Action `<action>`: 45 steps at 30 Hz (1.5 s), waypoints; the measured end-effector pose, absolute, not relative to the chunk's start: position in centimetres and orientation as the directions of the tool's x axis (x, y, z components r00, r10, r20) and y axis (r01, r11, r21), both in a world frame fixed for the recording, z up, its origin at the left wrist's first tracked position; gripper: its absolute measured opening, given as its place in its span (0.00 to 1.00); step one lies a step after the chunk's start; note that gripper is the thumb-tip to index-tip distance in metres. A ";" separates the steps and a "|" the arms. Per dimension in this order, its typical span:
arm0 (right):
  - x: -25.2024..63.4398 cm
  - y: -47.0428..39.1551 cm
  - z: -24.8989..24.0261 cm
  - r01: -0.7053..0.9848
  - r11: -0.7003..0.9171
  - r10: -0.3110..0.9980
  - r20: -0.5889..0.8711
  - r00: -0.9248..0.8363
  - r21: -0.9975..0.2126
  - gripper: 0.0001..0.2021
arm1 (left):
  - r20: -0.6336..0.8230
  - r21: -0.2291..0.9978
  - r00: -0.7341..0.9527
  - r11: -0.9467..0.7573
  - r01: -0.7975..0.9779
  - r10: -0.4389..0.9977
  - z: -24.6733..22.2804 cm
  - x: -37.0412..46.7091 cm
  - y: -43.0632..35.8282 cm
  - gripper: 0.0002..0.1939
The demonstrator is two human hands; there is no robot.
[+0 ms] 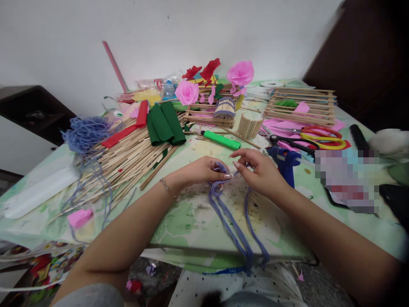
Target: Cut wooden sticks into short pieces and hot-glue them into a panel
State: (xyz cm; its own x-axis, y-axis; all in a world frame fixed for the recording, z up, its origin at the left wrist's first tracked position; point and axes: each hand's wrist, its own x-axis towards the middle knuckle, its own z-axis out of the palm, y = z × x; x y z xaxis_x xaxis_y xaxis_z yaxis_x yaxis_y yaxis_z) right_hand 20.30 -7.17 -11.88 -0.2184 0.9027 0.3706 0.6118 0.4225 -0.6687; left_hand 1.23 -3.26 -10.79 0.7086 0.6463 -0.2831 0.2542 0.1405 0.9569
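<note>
Near the front middle of the table, my left hand (pixel 209 170) pinches a looped bundle of blue-purple yarn (pixel 228 224). To its right, my right hand (pixel 255 170) holds another part of the same yarn between thumb and fingers. A short stretch of yarn spans the small gap between both hands. Long strands hang from the hands across the tablecloth and over the front edge. Just beyond the hands lies a green glue-like tube or cutter (pixel 222 140). A blue glue gun (pixel 284 162) is right behind my right hand.
Wooden sticks (pixel 128 168), a yarn pile (pixel 86 134) and green paper (pixel 166 123) lie left. Paper flowers (pixel 240 72), a stick cylinder (pixel 250 125) and a stick frame (pixel 300 106) stand at the back. Scissors (pixel 292 143) lie right.
</note>
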 end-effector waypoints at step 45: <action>19.1 -8.5 -10.9 -0.210 -0.076 0.992 -0.052 -0.116 -0.975 0.15 | -0.039 0.999 0.501 0.032 0.022 0.865 -10.0 1.1 -3.0 0.17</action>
State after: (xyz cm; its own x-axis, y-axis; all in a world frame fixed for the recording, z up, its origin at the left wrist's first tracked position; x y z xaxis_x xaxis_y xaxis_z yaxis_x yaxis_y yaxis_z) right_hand 19.10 -8.54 -10.90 -0.1162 0.9919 -0.0522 -0.2097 -0.0758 -0.9748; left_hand 1.09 -3.00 -9.98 0.5008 0.8647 -0.0388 0.0216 0.0323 0.9992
